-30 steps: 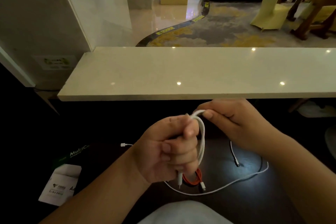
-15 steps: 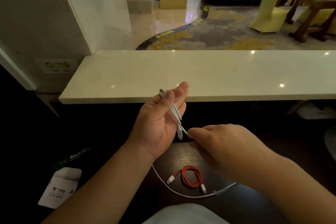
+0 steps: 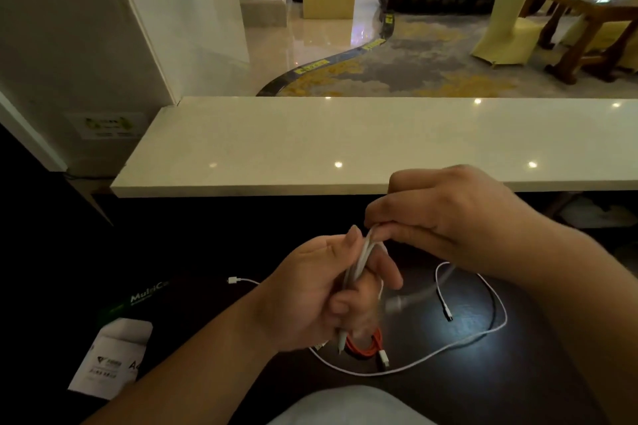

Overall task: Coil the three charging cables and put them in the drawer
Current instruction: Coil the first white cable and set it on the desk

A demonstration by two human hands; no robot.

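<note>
While the left hand (image 3: 321,290) grips a bundle of white cable (image 3: 360,264) loops upright above the dark table (image 3: 518,373), the right hand (image 3: 459,217) pinches the top of those loops between thumb and fingers. A coiled orange cable (image 3: 367,347) lies on the table just below the left hand. A second white cable (image 3: 483,331) curves loosely across the table beside it, uncoiled.

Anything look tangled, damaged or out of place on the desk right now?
Nothing looks damaged. The loose white cable lies uncoiled on the dark desk, looping around the coiled red cable. The left hand grips the white cable being coiled; the right hand pinches its top.
</note>
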